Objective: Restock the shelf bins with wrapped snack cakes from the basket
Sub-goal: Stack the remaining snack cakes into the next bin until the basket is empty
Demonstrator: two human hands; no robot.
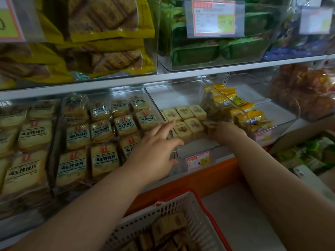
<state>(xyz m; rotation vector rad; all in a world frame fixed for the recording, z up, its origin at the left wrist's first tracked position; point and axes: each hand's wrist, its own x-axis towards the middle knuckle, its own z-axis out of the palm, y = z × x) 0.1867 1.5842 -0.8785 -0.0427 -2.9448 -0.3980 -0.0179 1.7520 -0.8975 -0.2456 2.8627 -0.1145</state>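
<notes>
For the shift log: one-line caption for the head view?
Left hand steadies pale square wrapped snack cakes in the clear plastic shelf bin; right hand adds one; white slatted basket below.

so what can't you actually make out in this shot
- Right hand, head view: fingertips hidden behind the wrapped cake it holds.
- Basket: cut off by the bottom edge, so the count of cakes left is unknown.
- Upper price tag: digits blurred.
- Clear bin: its front wall and the left hand hide the lower cakes.
</notes>
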